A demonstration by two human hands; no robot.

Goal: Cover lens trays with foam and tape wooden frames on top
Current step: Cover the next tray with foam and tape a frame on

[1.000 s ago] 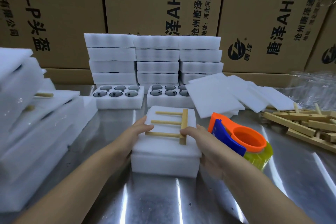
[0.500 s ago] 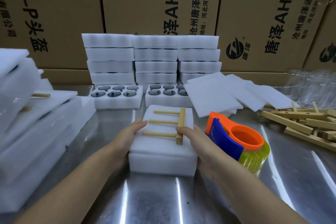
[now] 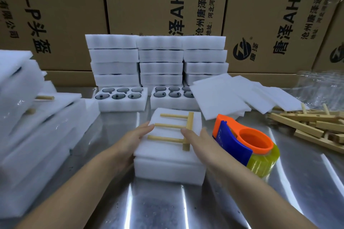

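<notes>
A white foam lens tray sits in front of me on the steel table, covered by a thin foam sheet. A wooden frame of three dowels joined by a cross bar lies on the sheet. My left hand rests flat on the tray's left edge, fingertips near the dowel ends. My right hand rests on the right edge beside the cross bar, fingers straight. An orange and blue tape dispenser with yellowish tape stands just right of my right hand.
Two uncovered lens trays lie behind, before stacks of foam trays. Loose foam sheets and a pile of wooden frames lie right. Finished foam packs lean at left. Cardboard boxes wall the back.
Both hands stay on the tray's sides; the tray, its frame and my hands sit slightly lower and nearer in view.
</notes>
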